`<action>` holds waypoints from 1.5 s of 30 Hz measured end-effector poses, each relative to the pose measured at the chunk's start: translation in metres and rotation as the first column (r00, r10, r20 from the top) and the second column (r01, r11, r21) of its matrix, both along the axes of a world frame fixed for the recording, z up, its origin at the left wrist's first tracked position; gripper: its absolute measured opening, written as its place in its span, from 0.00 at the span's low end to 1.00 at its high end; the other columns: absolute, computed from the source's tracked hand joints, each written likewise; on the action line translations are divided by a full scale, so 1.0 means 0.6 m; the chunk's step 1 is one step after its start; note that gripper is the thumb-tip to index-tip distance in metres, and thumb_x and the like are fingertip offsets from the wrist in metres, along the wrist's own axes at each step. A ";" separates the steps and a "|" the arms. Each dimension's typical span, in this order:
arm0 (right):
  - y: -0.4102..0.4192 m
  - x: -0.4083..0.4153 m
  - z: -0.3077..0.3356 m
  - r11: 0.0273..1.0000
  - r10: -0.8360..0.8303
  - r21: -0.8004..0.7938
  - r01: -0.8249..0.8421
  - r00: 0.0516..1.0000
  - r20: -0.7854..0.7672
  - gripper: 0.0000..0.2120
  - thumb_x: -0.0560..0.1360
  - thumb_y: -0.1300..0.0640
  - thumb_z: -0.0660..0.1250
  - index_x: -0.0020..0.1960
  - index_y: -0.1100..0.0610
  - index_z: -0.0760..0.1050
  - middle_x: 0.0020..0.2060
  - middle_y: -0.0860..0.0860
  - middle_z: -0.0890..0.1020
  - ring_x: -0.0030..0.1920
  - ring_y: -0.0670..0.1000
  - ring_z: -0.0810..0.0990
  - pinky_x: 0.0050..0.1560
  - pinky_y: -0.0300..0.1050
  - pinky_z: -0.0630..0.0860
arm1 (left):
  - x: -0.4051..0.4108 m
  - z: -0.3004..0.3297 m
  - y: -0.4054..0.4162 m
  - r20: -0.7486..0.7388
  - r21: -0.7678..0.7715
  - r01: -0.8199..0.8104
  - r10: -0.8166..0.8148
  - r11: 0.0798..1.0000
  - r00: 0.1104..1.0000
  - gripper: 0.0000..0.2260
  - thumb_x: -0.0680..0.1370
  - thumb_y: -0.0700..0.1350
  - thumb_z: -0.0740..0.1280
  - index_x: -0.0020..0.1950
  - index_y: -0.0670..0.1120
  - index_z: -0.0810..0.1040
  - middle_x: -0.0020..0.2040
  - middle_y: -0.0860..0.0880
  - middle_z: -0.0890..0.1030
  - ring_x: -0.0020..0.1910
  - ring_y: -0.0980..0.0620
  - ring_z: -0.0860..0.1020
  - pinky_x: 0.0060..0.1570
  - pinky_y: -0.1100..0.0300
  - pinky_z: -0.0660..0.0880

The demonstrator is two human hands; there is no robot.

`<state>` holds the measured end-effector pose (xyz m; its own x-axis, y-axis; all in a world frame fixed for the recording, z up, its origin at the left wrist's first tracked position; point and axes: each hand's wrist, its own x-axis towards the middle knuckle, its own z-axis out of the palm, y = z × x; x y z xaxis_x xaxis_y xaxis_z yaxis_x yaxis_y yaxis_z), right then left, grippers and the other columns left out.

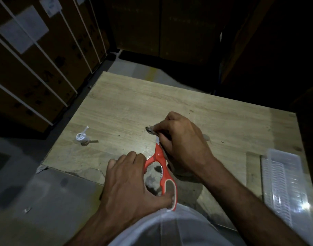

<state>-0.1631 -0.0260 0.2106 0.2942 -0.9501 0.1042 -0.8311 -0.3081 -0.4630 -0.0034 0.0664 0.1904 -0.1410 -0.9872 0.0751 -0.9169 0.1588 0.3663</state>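
Note:
A pair of red-handled scissors (160,159) lies over the near middle of a wooden table (127,107), blades pointing away from me. My left hand (130,181) grips the handles, thumb against the near loop. My right hand (182,139) pinches a small grey scrap (150,130), perhaps cloth or abrasive paper, against the blades. The blade tips are mostly hidden under the right hand's fingers, so I cannot tell how far apart they stand.
A small bottle with a white nozzle cap (82,137) stands at the table's left. A clear ribbed plastic tray (285,183) lies at the right edge. Strapped cardboard boxes (38,64) are stacked to the left. The floor (45,201) drops off at the near left.

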 end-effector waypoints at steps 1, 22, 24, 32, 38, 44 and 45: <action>-0.007 -0.001 -0.001 1.000 -0.016 -0.013 0.016 1.000 -0.002 0.12 0.80 0.56 0.65 0.59 0.51 0.85 0.48 0.49 0.79 0.48 0.51 0.79 0.44 0.48 0.76 | -0.001 0.000 0.001 0.000 -0.003 0.003 -0.003 1.000 1.000 0.26 0.62 0.72 0.70 0.41 0.54 0.64 0.37 0.56 0.63 0.38 0.51 0.63 0.44 0.54 0.58; 0.090 -0.034 -0.005 0.999 -0.012 0.038 0.004 0.980 0.200 0.13 0.79 0.51 0.69 0.62 0.41 0.82 0.46 0.41 0.80 0.46 0.41 0.79 0.46 0.48 0.79 | 0.008 -0.002 0.010 -0.024 0.046 -0.036 0.037 0.998 0.999 0.26 0.64 0.73 0.70 0.41 0.55 0.65 0.37 0.59 0.65 0.37 0.53 0.67 0.44 0.52 0.65; 0.084 -0.030 -0.014 0.999 -0.027 0.026 0.021 0.967 0.253 0.13 0.79 0.52 0.70 0.61 0.42 0.83 0.45 0.41 0.80 0.45 0.41 0.79 0.44 0.45 0.79 | 0.007 -0.001 0.010 -0.027 0.038 -0.047 0.048 0.998 0.998 0.26 0.64 0.72 0.71 0.40 0.55 0.65 0.36 0.58 0.65 0.36 0.53 0.67 0.43 0.52 0.65; 0.065 -0.011 0.003 0.996 0.087 -0.009 -0.087 0.996 0.018 0.19 0.79 0.45 0.59 0.57 0.50 0.85 0.44 0.50 0.78 0.39 0.53 0.79 0.35 0.47 0.75 | 0.001 -0.002 0.014 -0.013 0.042 -0.035 0.036 0.999 0.999 0.25 0.65 0.72 0.70 0.41 0.55 0.64 0.36 0.58 0.64 0.36 0.52 0.66 0.43 0.52 0.63; 0.047 0.000 0.001 0.987 0.140 -0.053 -0.149 0.979 -0.146 0.05 0.76 0.58 0.75 0.51 0.57 0.85 0.41 0.53 0.78 0.37 0.56 0.80 0.33 0.44 0.67 | 0.001 -0.006 0.020 -0.001 0.025 -0.040 0.040 0.999 0.999 0.26 0.65 0.72 0.71 0.41 0.55 0.64 0.36 0.58 0.63 0.35 0.52 0.64 0.44 0.54 0.59; 0.021 -0.006 0.014 0.993 0.105 -0.047 -0.112 0.985 -0.138 0.08 0.80 0.56 0.69 0.58 0.52 0.83 0.49 0.51 0.77 0.45 0.53 0.79 0.42 0.49 0.77 | 0.006 -0.011 0.023 0.032 0.037 -0.021 0.020 0.999 0.999 0.29 0.62 0.74 0.71 0.42 0.54 0.64 0.37 0.56 0.64 0.36 0.52 0.63 0.44 0.54 0.59; 0.015 -0.007 0.016 0.995 0.088 -0.045 -0.093 0.989 -0.115 0.08 0.80 0.56 0.67 0.57 0.52 0.83 0.49 0.51 0.77 0.46 0.54 0.79 0.43 0.49 0.76 | 0.006 -0.013 0.024 0.036 0.045 -0.018 0.016 0.999 0.999 0.30 0.61 0.75 0.71 0.42 0.54 0.64 0.37 0.56 0.64 0.37 0.51 0.63 0.44 0.53 0.60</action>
<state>-0.1671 -0.0170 0.2203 0.3913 -0.9134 0.1122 -0.8447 -0.4049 -0.3500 0.0002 0.0809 0.1829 -0.1257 -0.9917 0.0256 -0.9318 0.1269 0.3402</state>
